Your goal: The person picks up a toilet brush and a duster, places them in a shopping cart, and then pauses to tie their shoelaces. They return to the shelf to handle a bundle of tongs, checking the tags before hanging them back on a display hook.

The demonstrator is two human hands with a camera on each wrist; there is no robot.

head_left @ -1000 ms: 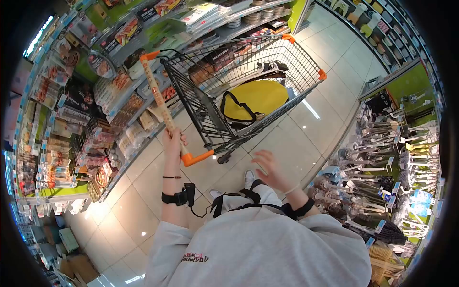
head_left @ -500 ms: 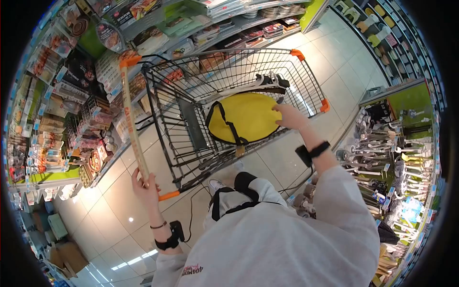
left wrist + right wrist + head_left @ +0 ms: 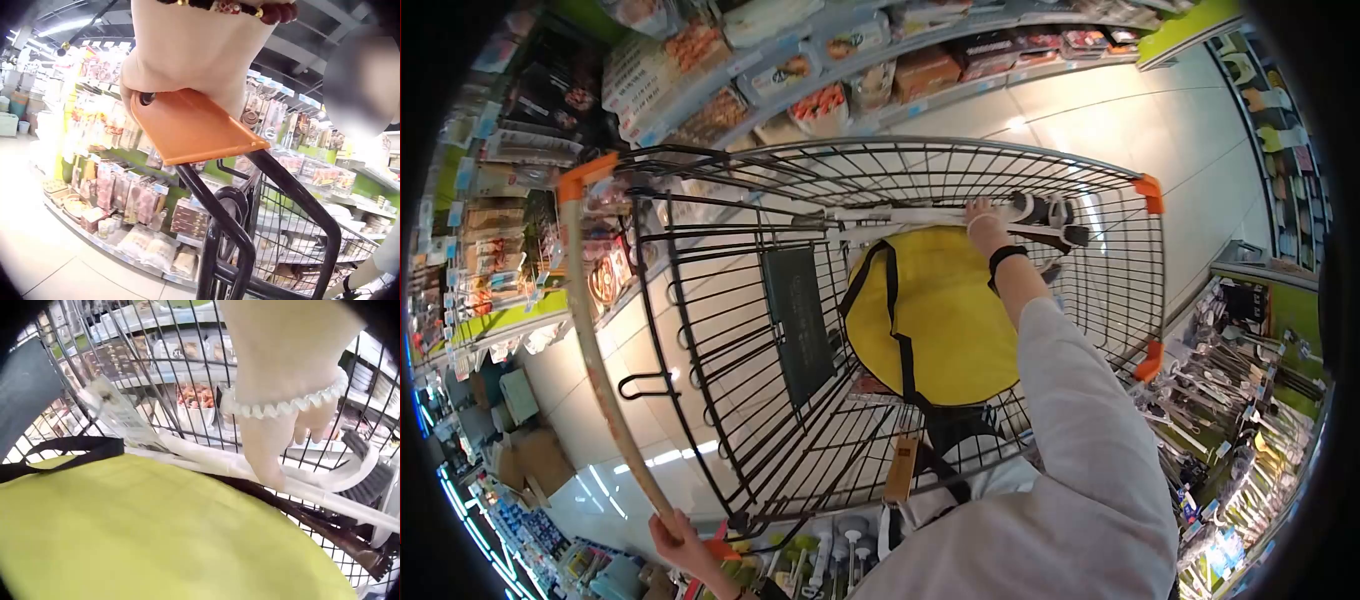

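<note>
My left hand (image 3: 675, 542) grips the handle bar (image 3: 605, 395) of a wire shopping cart (image 3: 730, 440), beside its orange corner piece (image 3: 194, 128). Inside the cart, my right hand (image 3: 987, 225) is low over white long-handled brushes. In the right wrist view its thumb overlaps a white handle (image 3: 325, 499), while the other fingertips hang above and behind it. Dark bristles (image 3: 359, 478) show at the brush end. A large rounded yellow bag (image 3: 940, 320) with black straps lies beside the brushes, nearer my body.
Shelves of packaged goods (image 3: 820, 105) run along the cart's far side. Hanging kitchen utensils (image 3: 1230, 430) line a rack at the right. A dark green panel (image 3: 795, 325) stands at the cart's handle end. A tan tag (image 3: 901, 468) hangs near the cart's near side.
My right hand has gone from beside the cart, past the yellow bag, to the white brushes. The cart now sits closer to my body. My left hand stays at the handle bar.
</note>
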